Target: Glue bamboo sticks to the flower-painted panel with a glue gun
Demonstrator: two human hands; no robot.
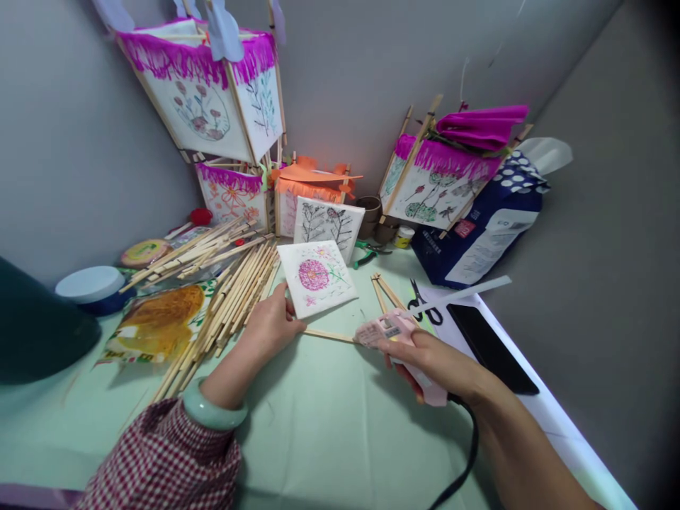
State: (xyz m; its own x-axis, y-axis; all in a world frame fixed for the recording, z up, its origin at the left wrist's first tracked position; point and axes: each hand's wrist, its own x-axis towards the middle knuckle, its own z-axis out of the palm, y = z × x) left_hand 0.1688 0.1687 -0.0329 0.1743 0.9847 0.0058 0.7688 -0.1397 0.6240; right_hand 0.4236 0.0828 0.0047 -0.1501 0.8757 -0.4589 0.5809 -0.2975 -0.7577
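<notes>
My right hand (425,358) grips a pink hot glue gun (390,329) with a translucent glue stick (472,292) poking out of its back. The gun's nozzle meets the right end of a thin wooden stick (329,334). Pinched in the fingers of my left hand (276,319) is the stick's other end. Just beyond the stick, near my left fingertips, lies a white square panel (340,280) with a pink flower drawing. Behind it leans a second white panel (345,223) with dark plant prints.
Bundled wooden sticks (239,297) and a plastic food packet (154,333) lie at left. Scissors (425,312), a black phone (494,347) and a blue bag (483,219) are at right. Paper lanterns (202,106) stand along the back. The gun's black cord (470,453) trails toward me.
</notes>
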